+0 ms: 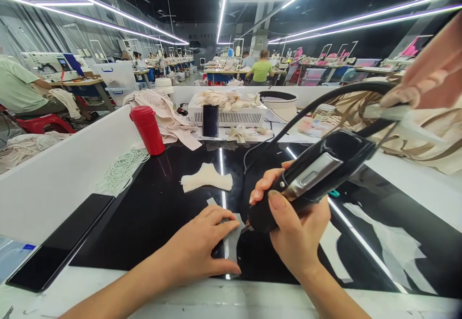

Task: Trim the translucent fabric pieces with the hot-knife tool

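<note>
My right hand [296, 227] is wrapped around a black corded hand tool [310, 174] with a silver lever on its side. Its small metal tip [247, 226] points down at a thin translucent grey strip [235, 227] on the glossy black board [155, 232]. My left hand [205, 239] lies over that strip with its fingers apart, pressing near the tip; part of the strip is hidden beneath it. Just beyond sits a cream fabric piece [206, 178], curved at its edges. Pale thin cut pieces [386, 237] lie to the right on the board.
A red cup [147, 130] and a bundle of pale green cord [124, 167] stand left, near a black phone-like slab [61, 242]. Behind are a white vented box [231, 117] and an upright phone [210, 121]. Another person's hand [426, 78] reaches in beside the tool's cable [325, 93].
</note>
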Available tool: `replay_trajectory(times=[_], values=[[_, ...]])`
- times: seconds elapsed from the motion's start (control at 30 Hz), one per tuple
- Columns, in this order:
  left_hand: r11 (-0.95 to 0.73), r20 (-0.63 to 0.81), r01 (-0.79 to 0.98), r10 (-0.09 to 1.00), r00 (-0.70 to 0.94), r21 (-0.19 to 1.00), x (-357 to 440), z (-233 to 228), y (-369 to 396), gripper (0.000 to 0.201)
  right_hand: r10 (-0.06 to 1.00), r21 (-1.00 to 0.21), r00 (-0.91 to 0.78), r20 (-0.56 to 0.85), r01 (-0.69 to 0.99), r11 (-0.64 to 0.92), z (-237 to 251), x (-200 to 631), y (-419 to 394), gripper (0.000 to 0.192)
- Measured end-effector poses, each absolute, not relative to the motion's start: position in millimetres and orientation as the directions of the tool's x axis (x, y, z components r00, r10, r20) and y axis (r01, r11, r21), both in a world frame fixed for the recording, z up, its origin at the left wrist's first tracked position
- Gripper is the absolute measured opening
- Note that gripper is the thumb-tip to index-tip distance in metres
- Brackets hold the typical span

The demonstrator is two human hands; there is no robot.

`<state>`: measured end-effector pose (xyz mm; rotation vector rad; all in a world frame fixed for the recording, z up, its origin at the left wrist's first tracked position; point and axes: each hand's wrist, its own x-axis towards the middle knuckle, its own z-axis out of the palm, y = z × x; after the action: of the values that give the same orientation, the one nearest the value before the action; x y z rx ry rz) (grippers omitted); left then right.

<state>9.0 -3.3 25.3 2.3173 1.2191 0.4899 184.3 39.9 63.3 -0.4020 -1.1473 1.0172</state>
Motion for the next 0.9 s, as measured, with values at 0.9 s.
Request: replay_trajectory(times=[0.9], values=[[-0.515,0.101,0.624,0.812,0.575,0.588,5.9,30.2,-6.4,0.074,0.844,-0.749,-0.021,0.536,-0.472,0.465,63.4,188.9,23.3,0.031]])
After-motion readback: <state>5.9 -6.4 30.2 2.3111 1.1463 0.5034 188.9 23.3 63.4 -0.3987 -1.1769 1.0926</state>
